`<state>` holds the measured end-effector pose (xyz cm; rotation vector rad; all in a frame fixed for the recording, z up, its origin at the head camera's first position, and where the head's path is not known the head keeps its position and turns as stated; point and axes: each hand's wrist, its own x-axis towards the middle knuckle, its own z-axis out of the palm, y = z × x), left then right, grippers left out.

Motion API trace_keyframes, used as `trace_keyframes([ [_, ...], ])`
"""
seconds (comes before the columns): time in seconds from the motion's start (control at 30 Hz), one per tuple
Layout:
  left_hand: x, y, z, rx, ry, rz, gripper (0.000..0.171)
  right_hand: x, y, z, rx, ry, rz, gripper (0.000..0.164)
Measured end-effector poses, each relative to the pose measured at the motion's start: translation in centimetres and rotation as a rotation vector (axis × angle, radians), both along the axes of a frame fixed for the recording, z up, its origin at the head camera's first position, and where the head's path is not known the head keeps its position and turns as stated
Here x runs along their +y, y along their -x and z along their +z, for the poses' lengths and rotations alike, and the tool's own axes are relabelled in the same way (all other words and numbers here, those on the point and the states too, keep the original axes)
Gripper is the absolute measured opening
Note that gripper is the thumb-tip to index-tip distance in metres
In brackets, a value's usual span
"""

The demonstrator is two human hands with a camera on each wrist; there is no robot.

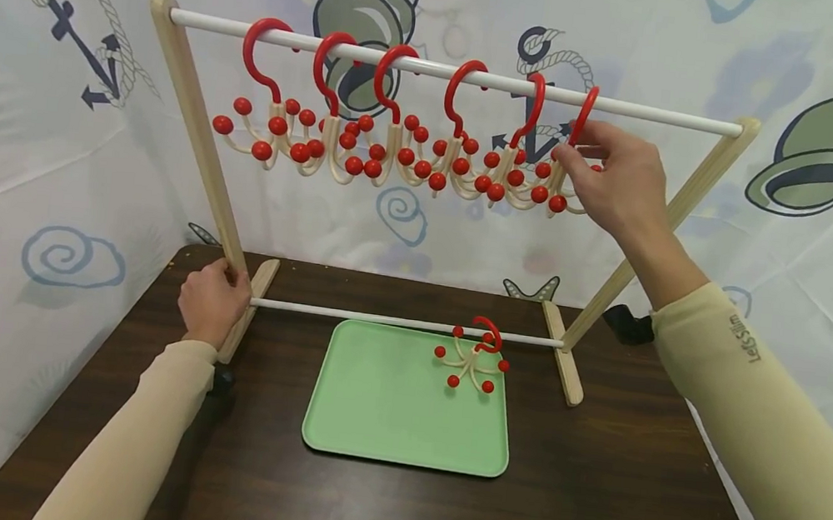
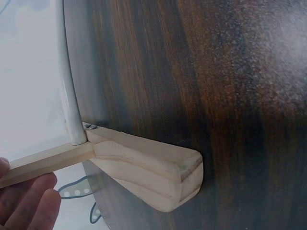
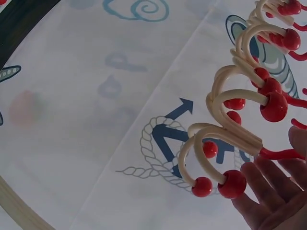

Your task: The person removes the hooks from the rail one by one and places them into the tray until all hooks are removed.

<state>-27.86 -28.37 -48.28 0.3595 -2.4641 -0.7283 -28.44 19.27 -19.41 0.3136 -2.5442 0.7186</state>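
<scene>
Several claw hangers, each with a red hook, pale curved arms and red ball tips, hang in a row from the white upper rod [image 1: 423, 66] of a wooden rack. My right hand [image 1: 624, 175] is at the rightmost hanger [image 1: 585, 113], with thumb and fingers around its red neck; the hook sits over the rod. In the right wrist view, this hanger's arms [image 3: 206, 139] curve beside my fingers [image 3: 268, 182]. Low on the rack, my left hand [image 1: 213, 299] grips the left wooden post [image 1: 203, 131]. Another hanger [image 1: 473, 358] lies on the green tray [image 1: 401, 418].
The rack's wooden feet [image 1: 563, 362] stand on a dark wood table [image 1: 590, 494], joined by a low white rod [image 1: 381, 318]. The tray lies in front of that rod. Behind hangs a sea-patterned cloth [image 1: 464, 239].
</scene>
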Motion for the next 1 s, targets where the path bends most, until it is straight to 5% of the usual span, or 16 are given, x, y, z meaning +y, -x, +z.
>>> trace_keyframes([
  [0.47,0.1,-0.1,0.3,-0.003,-0.012,0.012,0.026,1.1,0.3,0.2,0.208,0.022,-0.036,0.029],
  [1.0,0.1,-0.1,0.2,-0.01,-0.027,0.024,0.027,5.1,-0.4,1.2,0.259,0.076,-0.118,0.034],
])
